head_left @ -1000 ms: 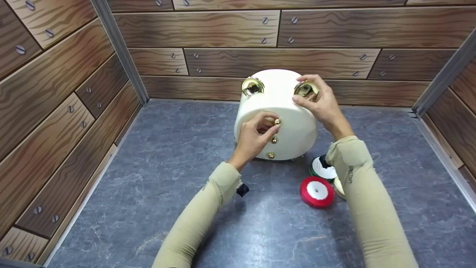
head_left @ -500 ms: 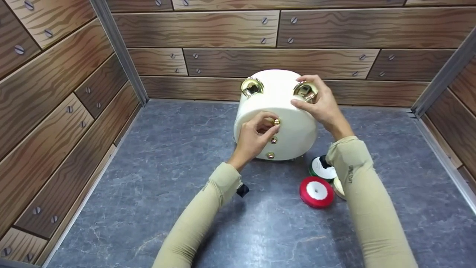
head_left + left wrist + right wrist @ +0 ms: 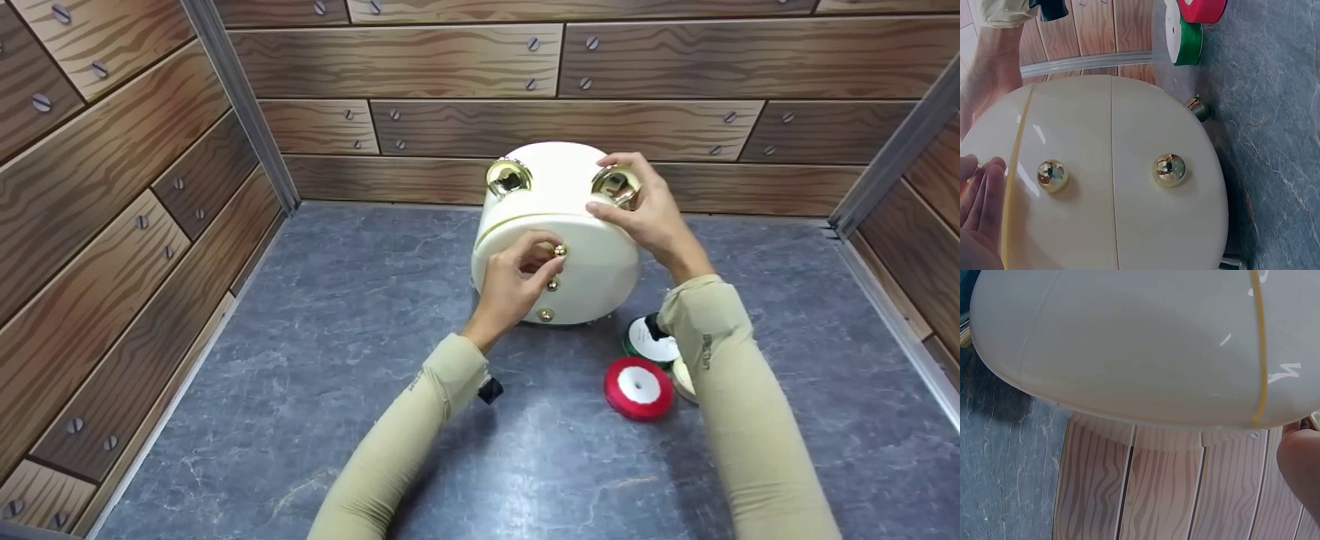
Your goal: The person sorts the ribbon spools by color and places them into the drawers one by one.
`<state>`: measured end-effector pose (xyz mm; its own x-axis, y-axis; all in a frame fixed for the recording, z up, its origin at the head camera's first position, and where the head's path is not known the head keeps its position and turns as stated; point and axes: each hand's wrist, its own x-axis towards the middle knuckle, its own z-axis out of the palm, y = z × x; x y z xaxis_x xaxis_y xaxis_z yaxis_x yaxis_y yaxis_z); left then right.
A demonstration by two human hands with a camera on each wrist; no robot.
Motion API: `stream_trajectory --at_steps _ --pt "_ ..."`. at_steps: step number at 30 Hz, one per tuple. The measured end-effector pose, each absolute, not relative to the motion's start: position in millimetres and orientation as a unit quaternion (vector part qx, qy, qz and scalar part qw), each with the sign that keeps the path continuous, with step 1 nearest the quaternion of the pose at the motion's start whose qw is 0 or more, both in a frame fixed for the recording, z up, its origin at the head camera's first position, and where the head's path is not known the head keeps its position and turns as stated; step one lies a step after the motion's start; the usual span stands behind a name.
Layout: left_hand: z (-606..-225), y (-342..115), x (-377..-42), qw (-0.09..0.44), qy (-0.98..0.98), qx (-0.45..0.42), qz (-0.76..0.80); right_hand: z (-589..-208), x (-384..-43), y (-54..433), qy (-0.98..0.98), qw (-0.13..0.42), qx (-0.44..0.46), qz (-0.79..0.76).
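A rounded cream jewelry box (image 3: 600, 277) stands upright, with small gold knobs down its drawer fronts and two round gold ornaments on top. My left hand (image 3: 514, 281) pinches the top gold knob (image 3: 560, 250) between thumb and fingers. Below it show the middle knob (image 3: 1052, 175) and the bottom knob (image 3: 1168, 170). The top drawer stands slightly out, with a yellow strip (image 3: 1016, 152) along its edge in the left wrist view. My right hand (image 3: 652, 206) grips around the right gold ornament (image 3: 616, 184), thumb on the box top. The left gold ornament (image 3: 509, 175) is untouched.
Right of the box lie ribbon spools on the grey marbled surface (image 3: 337, 375): a red one (image 3: 639, 388), a green one (image 3: 646, 342) and a pale one (image 3: 684, 379) partly behind the right sleeve. Wood-patterned panels (image 3: 465, 67) enclose the back and sides.
My left hand has moved slightly down and toward me with the top knob. The top drawer has come out a little, and a yellow line shows at its upper edge. The right hand stays.
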<state>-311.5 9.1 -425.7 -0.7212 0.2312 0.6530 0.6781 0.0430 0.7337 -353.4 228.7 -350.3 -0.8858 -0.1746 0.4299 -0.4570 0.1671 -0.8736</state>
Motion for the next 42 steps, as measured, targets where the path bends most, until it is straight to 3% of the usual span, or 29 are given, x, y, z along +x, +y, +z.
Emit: stream_trajectory --at_steps 42 --pt "-430 -4 -282 0.196 -0.71 -0.337 -0.586 -349 -353 235 -0.789 0.101 0.208 0.569"
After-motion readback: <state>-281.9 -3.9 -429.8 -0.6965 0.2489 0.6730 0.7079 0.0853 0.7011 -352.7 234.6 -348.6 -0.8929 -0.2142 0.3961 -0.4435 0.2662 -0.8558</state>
